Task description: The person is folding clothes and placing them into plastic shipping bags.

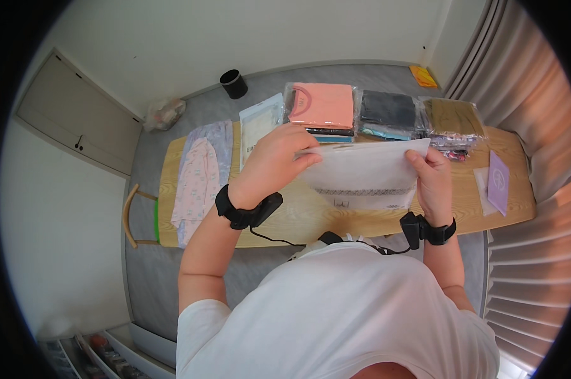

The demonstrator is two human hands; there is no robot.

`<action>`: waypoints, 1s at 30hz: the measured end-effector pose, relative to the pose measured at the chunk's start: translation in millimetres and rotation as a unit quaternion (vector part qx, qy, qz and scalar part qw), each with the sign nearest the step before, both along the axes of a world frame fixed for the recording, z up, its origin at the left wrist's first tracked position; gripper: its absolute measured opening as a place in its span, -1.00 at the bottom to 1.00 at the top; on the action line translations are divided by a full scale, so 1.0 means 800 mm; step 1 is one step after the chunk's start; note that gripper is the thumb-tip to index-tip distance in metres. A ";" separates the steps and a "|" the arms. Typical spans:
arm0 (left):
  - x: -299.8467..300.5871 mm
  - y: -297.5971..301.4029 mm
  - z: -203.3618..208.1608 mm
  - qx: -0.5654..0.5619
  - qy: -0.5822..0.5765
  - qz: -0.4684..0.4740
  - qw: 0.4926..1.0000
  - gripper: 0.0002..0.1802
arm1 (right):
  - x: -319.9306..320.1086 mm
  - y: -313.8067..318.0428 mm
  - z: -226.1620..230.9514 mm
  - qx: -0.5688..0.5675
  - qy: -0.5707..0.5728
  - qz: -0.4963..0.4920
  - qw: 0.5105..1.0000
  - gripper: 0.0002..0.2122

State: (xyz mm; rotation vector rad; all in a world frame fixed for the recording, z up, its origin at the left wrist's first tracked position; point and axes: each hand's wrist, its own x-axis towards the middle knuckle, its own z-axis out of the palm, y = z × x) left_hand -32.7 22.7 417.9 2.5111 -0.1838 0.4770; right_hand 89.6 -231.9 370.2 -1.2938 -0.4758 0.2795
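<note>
I hold a flat white mailing bag (367, 170) up above the wooden table (361, 221). My left hand (274, 161) grips its upper left corner, fingers curled over the top edge. My right hand (432, 180) grips its right edge. Both wrists carry black bands with cables. Behind the bag lie packed garments in clear bags: a pink one (323, 104), a black one (390, 108) and a brown one (453, 117).
A pale patterned garment (200, 177) lies spread at the table's left end, with a white packet (260, 123) beside it. A purple card (498, 183) lies at the right end. A black bin (234, 83) stands on the grey floor. Curtains hang at right.
</note>
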 end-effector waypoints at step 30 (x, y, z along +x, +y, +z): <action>0.011 -0.033 -0.004 0.023 -0.031 -0.015 0.999 -0.84 | -0.021 0.018 -0.003 -0.046 -0.007 0.046 0.998 -0.84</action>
